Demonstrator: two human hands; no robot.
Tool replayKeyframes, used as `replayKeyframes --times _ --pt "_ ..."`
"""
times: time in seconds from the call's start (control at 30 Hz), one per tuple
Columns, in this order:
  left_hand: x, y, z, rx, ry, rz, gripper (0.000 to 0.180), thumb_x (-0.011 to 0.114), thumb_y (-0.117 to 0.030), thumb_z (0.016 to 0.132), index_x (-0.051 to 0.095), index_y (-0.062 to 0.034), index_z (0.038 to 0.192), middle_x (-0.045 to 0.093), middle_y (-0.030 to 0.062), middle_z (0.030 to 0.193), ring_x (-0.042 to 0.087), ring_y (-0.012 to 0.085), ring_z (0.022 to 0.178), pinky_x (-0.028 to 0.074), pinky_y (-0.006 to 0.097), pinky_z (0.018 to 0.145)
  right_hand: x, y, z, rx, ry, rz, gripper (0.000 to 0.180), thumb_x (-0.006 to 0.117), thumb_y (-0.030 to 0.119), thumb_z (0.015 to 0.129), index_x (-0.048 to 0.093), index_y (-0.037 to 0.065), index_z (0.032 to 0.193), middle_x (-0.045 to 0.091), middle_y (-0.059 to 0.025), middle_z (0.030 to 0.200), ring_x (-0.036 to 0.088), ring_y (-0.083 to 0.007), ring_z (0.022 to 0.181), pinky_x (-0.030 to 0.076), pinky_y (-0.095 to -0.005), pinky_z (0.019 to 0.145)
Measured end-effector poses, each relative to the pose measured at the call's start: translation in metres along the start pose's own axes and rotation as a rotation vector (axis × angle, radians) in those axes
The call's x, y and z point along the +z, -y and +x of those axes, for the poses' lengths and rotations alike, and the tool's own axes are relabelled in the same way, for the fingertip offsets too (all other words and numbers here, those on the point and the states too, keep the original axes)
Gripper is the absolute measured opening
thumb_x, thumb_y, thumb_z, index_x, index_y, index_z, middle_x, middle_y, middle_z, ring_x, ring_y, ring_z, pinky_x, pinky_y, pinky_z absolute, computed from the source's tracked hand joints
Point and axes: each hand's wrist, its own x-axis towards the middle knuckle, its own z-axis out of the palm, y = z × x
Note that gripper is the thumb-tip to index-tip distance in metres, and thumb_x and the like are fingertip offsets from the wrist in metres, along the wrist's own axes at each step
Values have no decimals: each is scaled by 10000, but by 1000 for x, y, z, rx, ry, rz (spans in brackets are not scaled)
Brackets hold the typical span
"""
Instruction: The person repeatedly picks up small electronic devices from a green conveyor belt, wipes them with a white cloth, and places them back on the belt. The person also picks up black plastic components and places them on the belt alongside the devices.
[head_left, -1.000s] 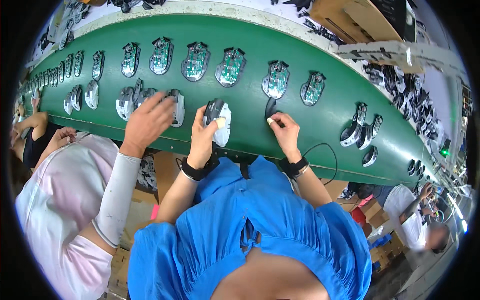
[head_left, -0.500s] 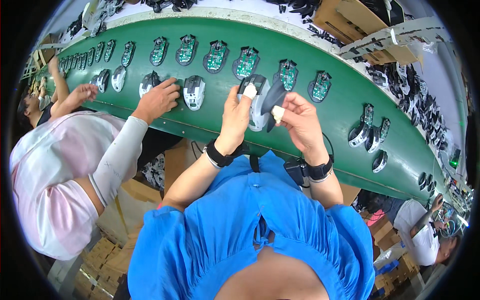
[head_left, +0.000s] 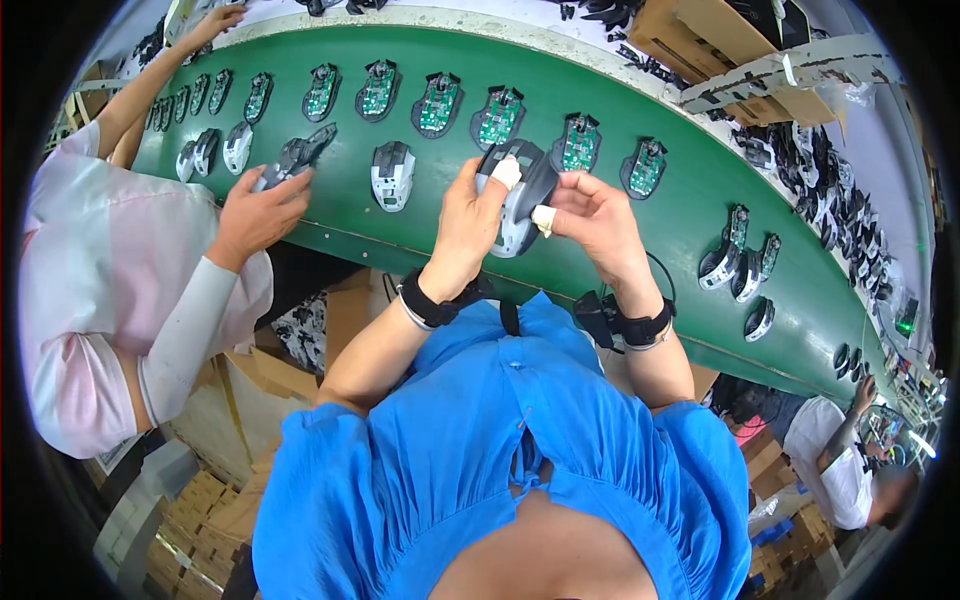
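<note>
My left hand (head_left: 472,215) grips a grey and black computer mouse shell (head_left: 515,215), its covered thumb lying on the top. A dark side panel (head_left: 543,180) now lies along the shell's right side. My right hand (head_left: 597,222) is closed at that side, with its covered thumb and fingers pinching the panel's edge. Whether the panel is seated cannot be told. Left of my hands, a white and grey mouse shell (head_left: 392,178) rests on the green belt (head_left: 350,225). Beyond them stands a row of mouse bases with green circuit boards, one of them (head_left: 497,117) just past my left hand.
At my left a co-worker's hand (head_left: 262,215) holds a dark mouse part (head_left: 300,155), while another arm reaches across the belt. Partly assembled mice (head_left: 718,262) lie to the right. Black parts and cardboard boxes (head_left: 690,45) line the far ledge.
The side panel, tilted away from the shell before, has swung in against its side. The co-worker has lifted a mouse off the belt and drawn it left. The boards have shifted slightly right.
</note>
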Motion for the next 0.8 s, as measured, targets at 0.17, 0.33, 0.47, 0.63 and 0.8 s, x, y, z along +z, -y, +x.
replayKeyframes --times 0.17,0.33,0.47,0.63,0.8 --pt "-5 -13 -4 89 95 75 682 737 -108 765 373 32 1325 564 113 1156 565 164 1062 475 284 890 1 5 8 53 85 452 183 640 29 863 579 11 1034 668 -56 893 663 -122 780 578 -265 683" --pt "-5 -21 -6 197 79 409 736 773 -22 617 428 -3 1267 569 69 1115 565 130 1003 480 278 866 17 1 9 -71 30 422 154 636 23 864 581 24 1008 658 -37 867 647 -101 752 560 -248 652" --pt "-10 -18 7 123 219 285 723 783 -84 578 446 -18 1214 590 67 1047 577 134 936 490 285 815 8 2 10 8 -17 242 192 657 18 831 575 34 1004 654 -25 846 626 -98 720 520 -232 659" --pt "-20 -25 -24 102 567 78 833 794 -140 606 384 -8 1319 521 93 1195 508 155 1098 404 300 962 -1 34 -16 -145 169 188 670 770 79 695 483 -9 1294 588 -86 1188 570 -164 1079 448 -296 940" --pt "-24 -48 -62 142 497 309 775 839 -206 623 473 -16 1279 552 80 1198 540 153 1090 417 314 960 23 41 -54 -39 322 59 765 798 32 630 477 -33 1322 545 -107 1274 547 -185 1139 427 -340 992"
